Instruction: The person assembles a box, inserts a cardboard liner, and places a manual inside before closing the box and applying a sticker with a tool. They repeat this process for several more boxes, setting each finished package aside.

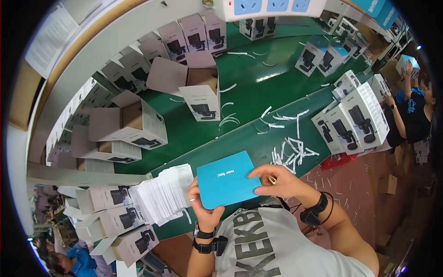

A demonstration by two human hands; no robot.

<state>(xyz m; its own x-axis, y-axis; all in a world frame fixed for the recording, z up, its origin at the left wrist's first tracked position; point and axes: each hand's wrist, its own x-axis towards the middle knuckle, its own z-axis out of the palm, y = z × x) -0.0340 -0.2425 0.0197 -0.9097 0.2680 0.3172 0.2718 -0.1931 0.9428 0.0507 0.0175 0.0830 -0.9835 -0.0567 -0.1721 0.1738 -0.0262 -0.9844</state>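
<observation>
Over the front edge of the green table I hold a bright blue box (225,182) with dark lettering, its broad face turned up. My left hand (203,207) grips its left side, thumb at the near edge. At its right side my right hand (279,182) pinches the edge between thumb and fingers. A small yellowish object (272,180) shows at the right hand's fingers; I cannot make out what it is. Left of the box, a fanned stack of white papers (166,194) lies close to my left hand.
White paper strips (293,154) lie right of the box. An open carton (200,101) stands behind, more open cartons (134,122) to the left. Closed cartons (353,120) stand at right, below a power strip (272,8) at the top. Another person (413,111) works at far right.
</observation>
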